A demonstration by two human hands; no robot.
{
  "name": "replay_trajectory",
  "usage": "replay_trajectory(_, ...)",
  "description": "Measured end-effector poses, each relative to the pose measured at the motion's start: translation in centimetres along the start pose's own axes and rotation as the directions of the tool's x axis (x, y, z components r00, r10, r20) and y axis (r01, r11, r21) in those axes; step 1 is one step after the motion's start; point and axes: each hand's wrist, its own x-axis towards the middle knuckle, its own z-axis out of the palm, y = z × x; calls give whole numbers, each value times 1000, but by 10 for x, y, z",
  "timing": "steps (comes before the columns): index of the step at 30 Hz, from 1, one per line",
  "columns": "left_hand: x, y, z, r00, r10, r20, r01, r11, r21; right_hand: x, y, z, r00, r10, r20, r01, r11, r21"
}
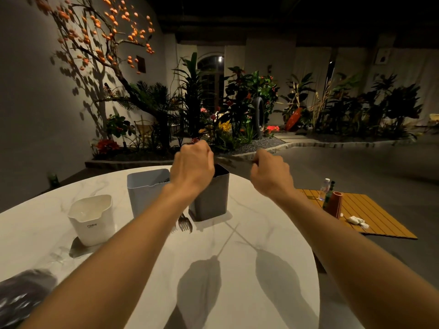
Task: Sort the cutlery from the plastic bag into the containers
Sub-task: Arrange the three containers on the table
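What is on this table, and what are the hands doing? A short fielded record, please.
table: round white marble table
containers: white plastic tub, pale blue plastic tub, dark grey plastic tub, all upright
loose cutlery: metal forks lying beside the dark grey tub
bag: black plastic bag, near left edge
left hand: curled over dark grey tub, contents unclear
right hand: pinches blurred thin utensil

A: How many containers?
B: Three: one white container (91,222), one pale blue container (145,191), one dark grey container (213,198)
A: Forks on the table (261,245)?
B: Two: one fork (185,224) in plain view, a second fork (174,228) half hidden. One dark bag (23,290)
A: On the mat (380,217)?
B: Two bottles, a clear bottle (324,189) and a green bottle (329,197), one terracotta tube (336,203)
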Motion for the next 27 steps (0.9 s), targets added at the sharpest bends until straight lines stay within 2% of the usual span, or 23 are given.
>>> replay_trajectory(4,7,-13,-5,999,-1,-44,2,1000,29,12,-12,-1,994,-109,-31,109,994,4)
replay_trajectory(12,14,-40,15,999,-15,-33,20,988,153,30,-23,20,971,-224,79,234,959,-162)
replay_trajectory(20,38,-44,9,971,39,-234,-7,991,134,59,-28,33,968,-232,95,245,954,-172)
replay_trajectory(22,40,-47,11,983,46,-179,-16,986,167,62,-27,39,968,-219,124,239,952,-190)
replay_trajectory(27,28,-57,34,994,17,105,-41,972,230,58,-27,55,951,-196,241,251,942,-223)
